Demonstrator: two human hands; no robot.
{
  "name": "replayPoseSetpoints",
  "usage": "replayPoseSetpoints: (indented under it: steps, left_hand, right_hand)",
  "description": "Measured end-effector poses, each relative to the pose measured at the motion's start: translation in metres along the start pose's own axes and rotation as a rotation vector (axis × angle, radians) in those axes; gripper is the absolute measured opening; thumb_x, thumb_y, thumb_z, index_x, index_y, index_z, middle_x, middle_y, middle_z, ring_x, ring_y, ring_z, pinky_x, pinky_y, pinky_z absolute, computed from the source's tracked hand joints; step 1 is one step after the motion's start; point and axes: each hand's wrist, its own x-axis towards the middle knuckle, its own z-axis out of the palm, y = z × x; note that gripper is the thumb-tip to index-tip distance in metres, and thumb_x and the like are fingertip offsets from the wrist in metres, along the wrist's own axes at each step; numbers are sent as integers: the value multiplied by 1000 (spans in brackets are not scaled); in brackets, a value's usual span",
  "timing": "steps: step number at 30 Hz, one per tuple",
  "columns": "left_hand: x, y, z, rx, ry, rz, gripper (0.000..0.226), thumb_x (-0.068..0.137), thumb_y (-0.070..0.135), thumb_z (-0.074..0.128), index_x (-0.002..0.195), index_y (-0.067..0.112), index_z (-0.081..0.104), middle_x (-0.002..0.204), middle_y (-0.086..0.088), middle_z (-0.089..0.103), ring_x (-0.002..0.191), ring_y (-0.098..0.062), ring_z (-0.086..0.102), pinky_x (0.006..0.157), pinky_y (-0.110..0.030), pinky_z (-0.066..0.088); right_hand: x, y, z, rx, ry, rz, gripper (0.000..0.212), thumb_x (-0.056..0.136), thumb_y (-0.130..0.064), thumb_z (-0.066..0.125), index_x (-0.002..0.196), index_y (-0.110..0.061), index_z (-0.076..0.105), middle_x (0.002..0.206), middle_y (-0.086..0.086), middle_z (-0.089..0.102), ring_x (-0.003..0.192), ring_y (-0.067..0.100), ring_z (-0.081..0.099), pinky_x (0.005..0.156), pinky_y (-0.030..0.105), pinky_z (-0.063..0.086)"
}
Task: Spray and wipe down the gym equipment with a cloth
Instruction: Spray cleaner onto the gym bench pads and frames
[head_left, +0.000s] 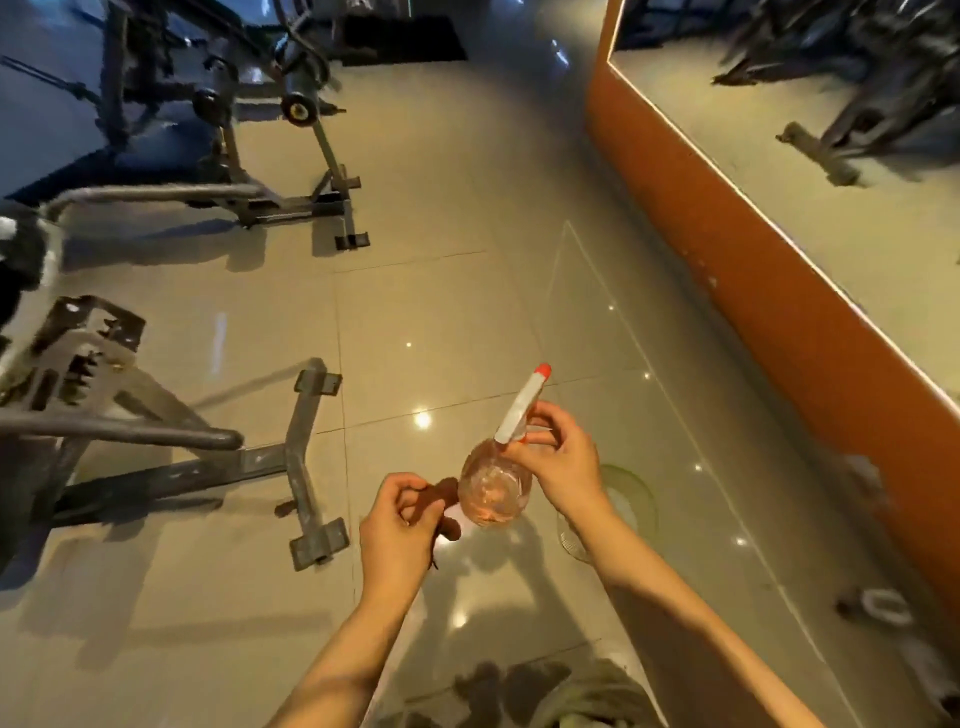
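- Lower centre of the frame: the right hand (558, 465) grips the spray bottle (493, 491) by its neck, fingers wrapped around the trigger head, so the bottle hangs in mid-air over the floor (415, 312) rather than resting on anything
- The white nozzle with its red tip (542, 370) points up and away toward the upper right, off toward the orange wall (727, 249) and not at any machine, so this reads as carrying or readying, not spraying
- Pinkish liquid shows through the clear round body, so it looks charged and ready
- The left hand (397, 532), just left of the bottle, pinches a small dark brown cloth (441, 501), fingers curled round it; the cloth bunches between hand and bottle, nearly touching the bottle's side
- One tool per hand makes sense: spray with the right, wipe straight after with the left, no swapping
- The gym equipment sits well apart: a grey bench frame (306, 452) at lower left, a second machine (291, 156) at upper left
- Neither hand touches any equipment, so my call is that the wiping here is not yet started
- Greenish fabric (587, 691) at the bottom edge; I cannot tell what it is
- Next, I'd judge, the nozzle must swing left toward the nearest frame
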Motion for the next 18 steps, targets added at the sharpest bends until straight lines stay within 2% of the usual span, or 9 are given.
replayPoseSetpoints:
  steps: [2, 5, 8, 10, 12, 14, 15, 18]
  left_hand:
    - [-9, 12, 55, 47, -21, 7, 32, 85, -6, 66, 90, 23, 54, 74, -4, 69, 63, -23, 71, 67, -36, 55]
    - [-22, 26, 141, 83, -116, 37, 23, 85, -7, 65, 92, 13, 58, 70, 5, 65, 55, -4, 66, 55, -11, 47]
    - [-36, 32, 221, 131, -207, 31, 16, 85, -6, 66, 91, 8, 61, 65, 4, 67, 59, -12, 68, 52, -8, 44]
    - [-43, 35, 270, 186, -261, 64, 17, 83, -2, 69, 91, 12, 65, 71, 8, 68, 73, -15, 69, 59, -5, 44]
    - [-52, 38, 312, 255, -335, 112, 19, 83, 1, 72, 91, 17, 68, 82, 5, 68, 85, -19, 66, 65, -2, 41]
    - [-58, 39, 346, 315, -405, 153, 18, 84, 4, 72, 90, 20, 68, 85, 2, 69, 84, -17, 64, 65, -1, 39]
    - [-61, 41, 361, 339, -430, 180, 17, 84, 5, 71, 90, 21, 69, 86, 3, 68, 83, -16, 64, 65, -1, 39]
    - [-62, 44, 391, 379, -486, 253, 15, 86, 6, 70, 92, 19, 71, 88, 5, 69, 83, -13, 63, 68, -2, 39]
  right_hand:
    - [1, 19, -56, -8, 64, 21, 58, 69, -13, 85, 118, -26, 58, 111, -7, 66, 96, 6, 64, 86, 28, 52]
    - [-4, 49, -140, -75, 97, 42, 61, 74, -16, 82, 128, -21, 54, 118, -9, 61, 98, -1, 60, 88, 21, 50]
    - [-15, 74, -217, -213, 164, 29, 61, 74, -32, 76, 129, -15, 56, 117, -3, 65, 101, 9, 65, 84, 17, 54]
    - [-24, 89, -266, -304, 258, 39, 62, 71, -39, 70, 122, -5, 61, 108, 3, 69, 93, 18, 69, 75, 7, 51]
    - [-34, 98, -308, -307, 326, 88, 76, 63, -53, 61, 123, -7, 60, 105, -3, 65, 90, 14, 64, 70, 2, 45]
    - [-45, 113, -341, -270, 394, 173, 80, 59, -58, 62, 126, -15, 56, 110, -7, 62, 96, 12, 60, 77, 17, 50]
    - [-51, 119, -353, -261, 430, 212, 74, 61, -54, 65, 125, -17, 56, 111, -7, 62, 98, 14, 60, 80, 26, 52]
    - [-61, 136, -382, -211, 512, 248, 58, 73, -42, 74, 122, -19, 55, 117, -3, 65, 104, 15, 62, 85, 40, 56]
